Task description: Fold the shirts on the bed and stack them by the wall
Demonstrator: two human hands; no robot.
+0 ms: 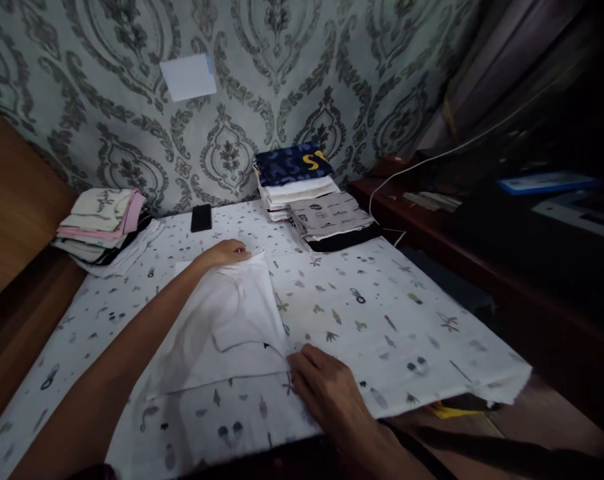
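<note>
A white garment (242, 320), partly folded, lies on the patterned white cloth (362, 333) that covers the table. Its far right corner is pinched by my left hand (225, 253), whose forearm reaches across the garment's left side. My right hand (327, 383) is closed on the near right corner, with the fingers curled toward the garment's edge. Creases run over the middle of the white fabric, and a small dark mark shows close to its near right part.
Folded clothes are stacked at the back left (99, 220). Behind the garment lies a black phone (201, 218). More folded clothes stand at the back centre, a navy one (292, 165) on top and a grey printed one (332, 215) beside. A dark red wooden surface (482, 267) borders the right side.
</note>
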